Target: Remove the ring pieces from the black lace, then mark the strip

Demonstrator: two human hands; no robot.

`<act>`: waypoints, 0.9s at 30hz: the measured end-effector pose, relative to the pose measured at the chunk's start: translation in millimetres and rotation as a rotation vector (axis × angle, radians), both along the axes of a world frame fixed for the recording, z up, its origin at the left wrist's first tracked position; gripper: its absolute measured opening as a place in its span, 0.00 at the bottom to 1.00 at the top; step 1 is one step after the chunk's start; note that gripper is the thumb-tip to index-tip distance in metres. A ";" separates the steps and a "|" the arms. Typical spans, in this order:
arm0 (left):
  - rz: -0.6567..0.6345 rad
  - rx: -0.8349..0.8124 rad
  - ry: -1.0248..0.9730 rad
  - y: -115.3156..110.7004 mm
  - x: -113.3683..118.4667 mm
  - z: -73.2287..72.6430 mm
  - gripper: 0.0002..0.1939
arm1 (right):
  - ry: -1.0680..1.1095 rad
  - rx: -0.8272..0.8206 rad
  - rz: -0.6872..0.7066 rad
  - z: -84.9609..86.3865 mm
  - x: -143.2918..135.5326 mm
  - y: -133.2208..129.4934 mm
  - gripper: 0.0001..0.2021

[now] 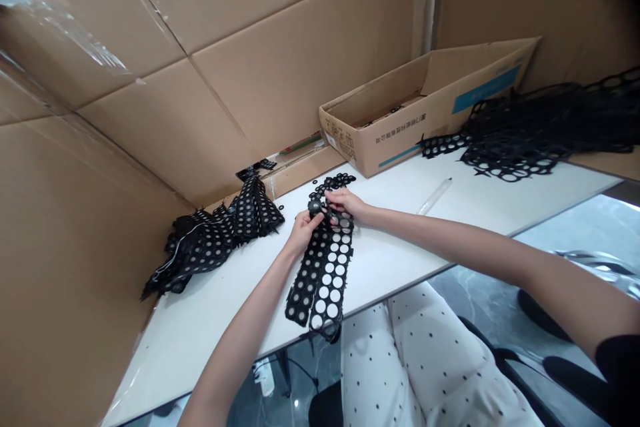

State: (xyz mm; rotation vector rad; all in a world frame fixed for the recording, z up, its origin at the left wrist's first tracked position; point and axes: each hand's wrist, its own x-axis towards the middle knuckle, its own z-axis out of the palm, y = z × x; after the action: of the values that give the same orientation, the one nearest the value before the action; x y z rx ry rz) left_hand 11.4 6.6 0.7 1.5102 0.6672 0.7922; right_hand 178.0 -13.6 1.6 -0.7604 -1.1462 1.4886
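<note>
Strip (pixel 333 275), long, black, rubbery and round-holed, is gripped by the left hand (pixel 301 232) and right hand (pixel 350 206); its near end reaches the flat white counter's (pixel 385 260) edge, with open room rightward.

Left hand (pixel 301 230) and right hand (pixel 347 205) close together, thumbs and fingers pinching upper end of perforated black strip (pixel 334 273). Strip lower end at near edge of white table (pixel 170 340); table surface visible through holes. Dotted black strip (pixel 305 287) alongside, to left. Small black rings (pixel 340 181) just beyond hands. Dotted strip heap (pixel 215 240) at left; holed strip heap (pixel 545 123) at right. Open cardboard box (pixel 385 143) at back. Clear pen (pixel 435 196) flat between box and right forearm.
</note>
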 end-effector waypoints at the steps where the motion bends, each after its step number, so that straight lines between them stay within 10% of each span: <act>1: 0.006 -0.016 -0.024 2.2 0.7 -2.6 0.17 | 0.043 -0.029 -0.058 -0.8 -2.7 1.5 0.21; 14: -0.026 -0.219 -0.070 8.1 3.4 -7.7 0.17 | -0.130 0.078 -0.771 -21.3 15.0 24.5 0.22; 21: -0.041 -0.166 -0.100 6.3 2.8 -9.8 0.19 | -0.735 0.342 -0.625 -30.2 17.5 27.1 0.08; 27: 0.118 -0.067 -0.048 10.4 5.8 -16.5 0.18 | -0.852 0.478 -0.848 -12.9 21.8 21.1 0.12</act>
State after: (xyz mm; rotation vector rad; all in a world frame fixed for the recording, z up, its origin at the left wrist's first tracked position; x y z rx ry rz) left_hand 17.2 16.9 -15.8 1.3962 0.7453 0.8848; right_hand 199.8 7.5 -11.3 -1.3571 -1.4348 0.1304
